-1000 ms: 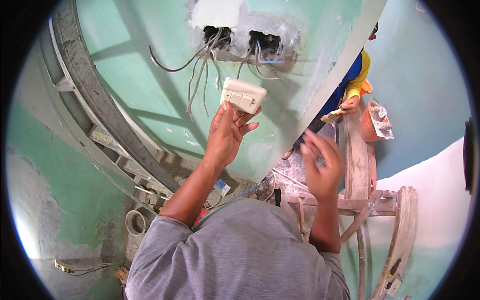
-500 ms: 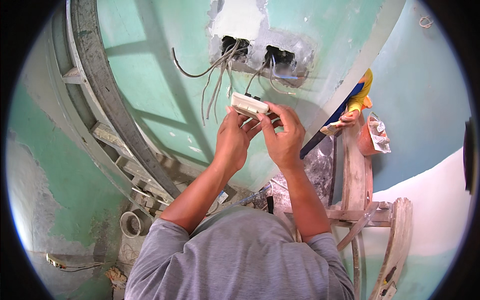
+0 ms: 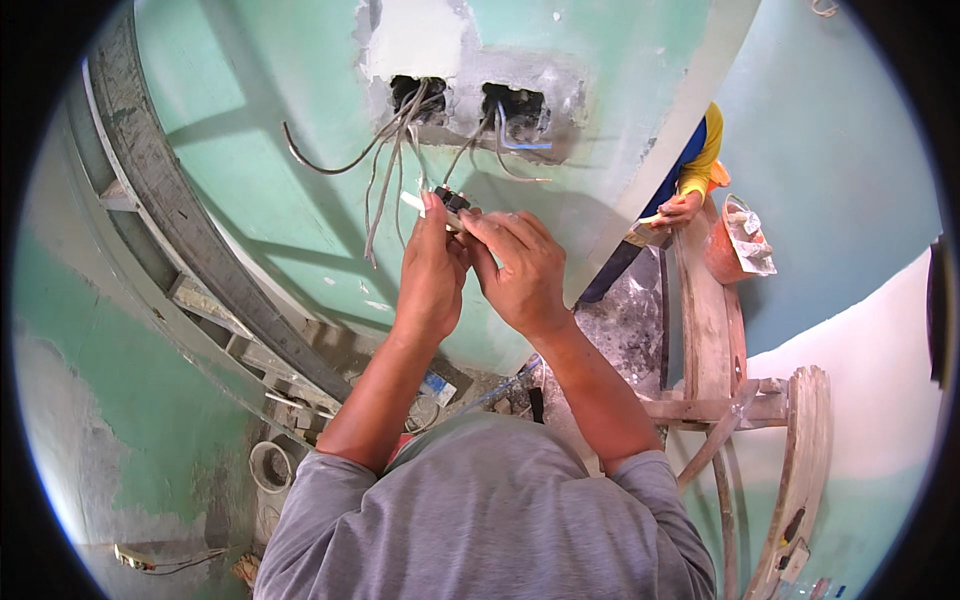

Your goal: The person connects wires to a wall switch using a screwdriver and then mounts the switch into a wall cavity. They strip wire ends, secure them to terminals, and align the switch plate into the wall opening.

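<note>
Both my hands hold a white electrical faceplate [image 3: 411, 201], tilted so the black module [image 3: 452, 198] on its back shows. My left hand [image 3: 428, 285] pinches its left side, thumb up along the edge. The fingers of my right hand [image 3: 522, 272] close on its right end, by the module. A grey wire [image 3: 466, 152] runs from the module up to the right wall hole [image 3: 515, 112], where a blue wire [image 3: 524, 146] and another bare-ended wire also hang. Several grey wires [image 3: 378, 205] dangle from the left wall hole [image 3: 408, 92]. Whether this plate is a switch or a socket is hidden.
A metal ladder [image 3: 165, 180] leans along the left. Beyond the wall's right edge, a co-worker's hand [image 3: 680, 210] holds a brush near an orange bucket [image 3: 728, 250] on a wooden plank [image 3: 700, 320]. A wooden frame [image 3: 800, 440] stands at right; a round pail [image 3: 271, 467] sits lower left.
The faceplate has been turned from its white side to show the black module. My view has shifted, so the wall and hands appear further left and the wall higher.
</note>
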The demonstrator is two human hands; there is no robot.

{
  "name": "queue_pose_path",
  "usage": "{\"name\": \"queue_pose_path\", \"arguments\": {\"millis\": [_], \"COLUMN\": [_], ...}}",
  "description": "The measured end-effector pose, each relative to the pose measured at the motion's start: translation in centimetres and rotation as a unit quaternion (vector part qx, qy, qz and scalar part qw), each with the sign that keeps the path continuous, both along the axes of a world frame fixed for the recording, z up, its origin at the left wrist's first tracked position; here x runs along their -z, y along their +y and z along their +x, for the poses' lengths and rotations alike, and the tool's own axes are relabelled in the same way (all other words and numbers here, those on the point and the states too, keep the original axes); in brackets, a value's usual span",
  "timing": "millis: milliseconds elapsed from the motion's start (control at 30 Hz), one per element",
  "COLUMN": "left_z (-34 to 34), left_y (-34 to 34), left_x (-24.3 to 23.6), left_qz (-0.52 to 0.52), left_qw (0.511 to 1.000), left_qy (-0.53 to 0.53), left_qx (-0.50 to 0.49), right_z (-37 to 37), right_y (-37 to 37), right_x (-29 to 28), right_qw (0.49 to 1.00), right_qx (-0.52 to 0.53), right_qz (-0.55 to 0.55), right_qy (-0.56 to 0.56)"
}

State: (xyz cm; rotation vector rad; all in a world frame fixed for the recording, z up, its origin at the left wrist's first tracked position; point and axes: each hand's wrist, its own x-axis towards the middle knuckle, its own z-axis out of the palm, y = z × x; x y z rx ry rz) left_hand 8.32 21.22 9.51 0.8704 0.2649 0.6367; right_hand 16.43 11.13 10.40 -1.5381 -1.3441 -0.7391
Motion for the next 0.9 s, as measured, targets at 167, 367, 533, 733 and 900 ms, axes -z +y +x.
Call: {"name": "queue_pose_path", "arguments": {"millis": [167, 367, 533, 733, 900], "left_z": [-0.1, -0.7, -0.9, -1.0, -0.9], "left_y": [1.0, 1.7, 1.7, 2.4, 2.8], "left_x": [0.6, 0.0, 0.0, 0.1, 0.1], "left_qz": [0.048, 0.149, 0.213, 0.175, 0.154], "left_qw": [0.999, 0.987, 0.974, 0.982, 0.986], "left_qy": [0.009, 0.057, 0.063, 0.07, 0.06], "left_qx": [-0.006, -0.035, -0.038, -0.001, 0.02], "right_z": [1.2, 3.5, 5.6, 6.7, 8.1], "right_y": [-1.2, -2.4, -2.3, -0.2, 0.0], "right_x": [-0.2, -1.5, -2.3, -1.8, -2.4], "right_qw": [0.997, 0.913, 0.831, 0.879, 0.933], "right_qx": [-0.077, -0.19, -0.361, -0.373, -0.307], "right_qz": [-0.012, 0.041, -0.005, -0.015, -0.067], "right_qy": [0.017, 0.359, 0.424, 0.295, 0.173]}}
